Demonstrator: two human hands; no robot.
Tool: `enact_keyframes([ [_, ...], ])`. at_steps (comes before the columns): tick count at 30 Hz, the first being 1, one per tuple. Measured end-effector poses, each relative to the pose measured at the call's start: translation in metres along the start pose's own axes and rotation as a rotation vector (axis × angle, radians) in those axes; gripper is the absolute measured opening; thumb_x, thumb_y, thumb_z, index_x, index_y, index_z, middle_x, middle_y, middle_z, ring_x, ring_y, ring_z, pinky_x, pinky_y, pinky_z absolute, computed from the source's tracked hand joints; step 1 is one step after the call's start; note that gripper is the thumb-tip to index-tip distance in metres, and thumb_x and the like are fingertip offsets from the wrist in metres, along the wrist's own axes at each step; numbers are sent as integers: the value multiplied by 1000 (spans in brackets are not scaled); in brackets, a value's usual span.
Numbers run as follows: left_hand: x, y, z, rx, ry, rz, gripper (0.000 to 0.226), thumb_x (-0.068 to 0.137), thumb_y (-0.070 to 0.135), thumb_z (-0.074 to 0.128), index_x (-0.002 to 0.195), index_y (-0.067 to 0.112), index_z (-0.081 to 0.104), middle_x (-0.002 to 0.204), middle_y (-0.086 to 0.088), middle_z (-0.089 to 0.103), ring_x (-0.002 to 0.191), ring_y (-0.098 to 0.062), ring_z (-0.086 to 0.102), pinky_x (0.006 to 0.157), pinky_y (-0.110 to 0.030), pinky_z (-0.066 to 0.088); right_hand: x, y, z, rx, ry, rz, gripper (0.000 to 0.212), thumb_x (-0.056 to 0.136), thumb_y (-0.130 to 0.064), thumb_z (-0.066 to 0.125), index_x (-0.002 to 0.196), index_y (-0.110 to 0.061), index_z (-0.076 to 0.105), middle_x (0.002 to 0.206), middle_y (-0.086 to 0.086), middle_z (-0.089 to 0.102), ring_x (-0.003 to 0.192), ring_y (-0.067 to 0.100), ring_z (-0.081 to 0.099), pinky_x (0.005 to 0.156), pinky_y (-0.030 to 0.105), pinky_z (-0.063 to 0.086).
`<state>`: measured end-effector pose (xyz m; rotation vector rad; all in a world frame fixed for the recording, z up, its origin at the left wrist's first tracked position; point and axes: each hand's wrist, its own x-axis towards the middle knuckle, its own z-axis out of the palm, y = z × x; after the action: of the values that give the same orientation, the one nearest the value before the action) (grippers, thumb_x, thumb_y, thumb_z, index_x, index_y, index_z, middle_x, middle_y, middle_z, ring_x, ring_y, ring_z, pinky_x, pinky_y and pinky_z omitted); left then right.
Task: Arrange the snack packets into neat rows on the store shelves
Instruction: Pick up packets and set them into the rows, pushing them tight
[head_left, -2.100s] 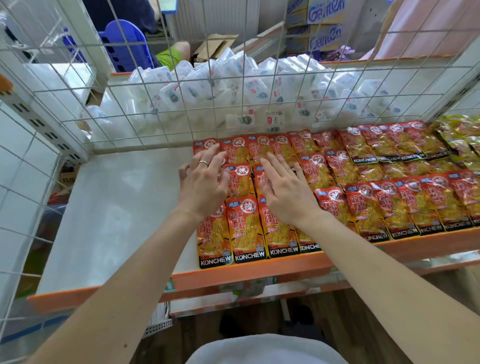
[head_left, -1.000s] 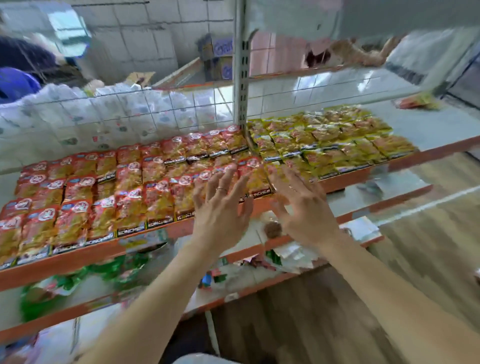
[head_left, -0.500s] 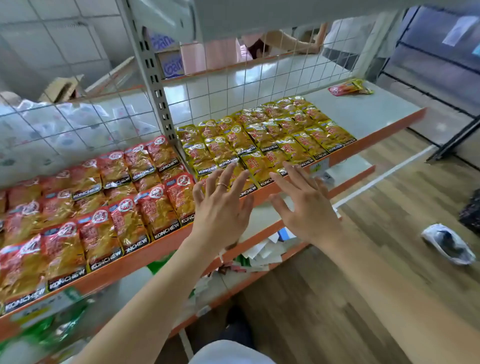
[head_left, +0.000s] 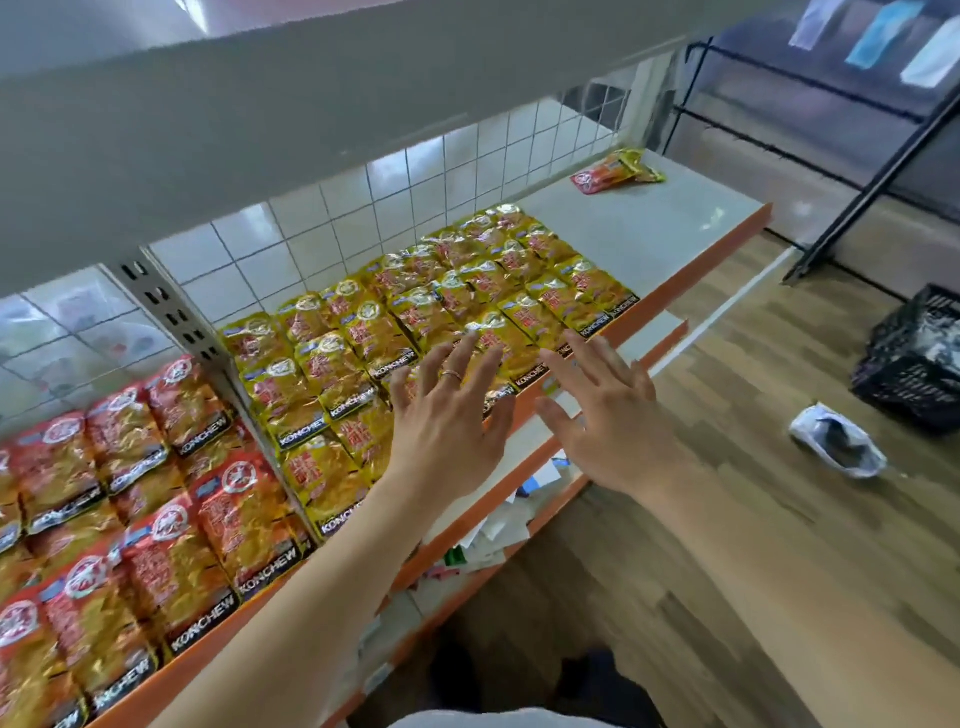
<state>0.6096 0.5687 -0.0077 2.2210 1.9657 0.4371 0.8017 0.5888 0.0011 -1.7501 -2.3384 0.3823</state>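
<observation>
Shelf (head_left: 649, 234) runs from 8 o'clock up to 1 o'clock, white deck, orange front lip. Red packets (head_left: 171, 499) fill the 8 o'clock stretch in overlapping rows. Yellow packets (head_left: 415, 312) sit just past the upright post (head_left: 171, 306), around centre toward 11 o'clock, also in rows. The deck beyond them toward 1 o'clock is bare.

Left hand (head_left: 447, 415) is at centre, fingers straight and spread, holding nothing, over the front row of yellow packets. Contact cannot be told. Right hand (head_left: 608, 421) is at 3 o'clock of the left, also flat, spread and empty, above the orange lip at the yellow block's near corner.

Loose packets (head_left: 618, 171), one red and one yellow, lie at 1 o'clock at the shelf's far end, well apart from both blocks. Ring (head_left: 451, 375) is on a left finger.

Step, as judged: starting the tidy of the yellow section. Next move likely needs both palms lowered flat onto the front row, nudging the edges flush with the lip without disturbing the overlap. The strays need sorting into their own colours.
</observation>
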Motion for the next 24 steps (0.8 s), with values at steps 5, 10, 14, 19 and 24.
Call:
enact_keyframes([
  [5,29,20,18,14,-27,-71,65,94,62,20,154,37,27,166,9,16,151,-18,9,117,-54,7,26,37,-5,10,-58,-20,61,99,-60,35,156,-43,18,167,-9,0,154,18,-7,120,54,-1],
  [10,68,61,36,67,20,-170,66,94,64,20,154,37,26,165,7,19,151,-20,13,116,-54,14,59,88,-22,13,-68,-102,62,98,-64,33,155,-43,21,167,-9,4,154,22,-4,120,62,3],
  [14,97,95,49,109,87,-242,72,90,67,14,152,36,31,164,5,24,149,-22,20,113,-57,21,86,127,-42,23,-36,-201,69,89,-69,27,153,-43,28,167,-8,12,154,24,3,117,64,5],
  [19,111,132,59,100,170,-338,72,88,65,18,149,34,38,162,4,30,147,-23,26,111,-57,22,109,166,-55,35,-30,-277,76,85,-75,21,152,-42,31,166,-7,14,153,24,6,116,63,8],
  [24,116,142,68,110,169,-390,68,90,64,23,149,34,38,162,4,30,146,-23,27,110,-56,22,128,183,-57,62,-65,-302,68,88,-69,30,151,-43,32,166,-6,13,153,25,7,116,62,7],
])
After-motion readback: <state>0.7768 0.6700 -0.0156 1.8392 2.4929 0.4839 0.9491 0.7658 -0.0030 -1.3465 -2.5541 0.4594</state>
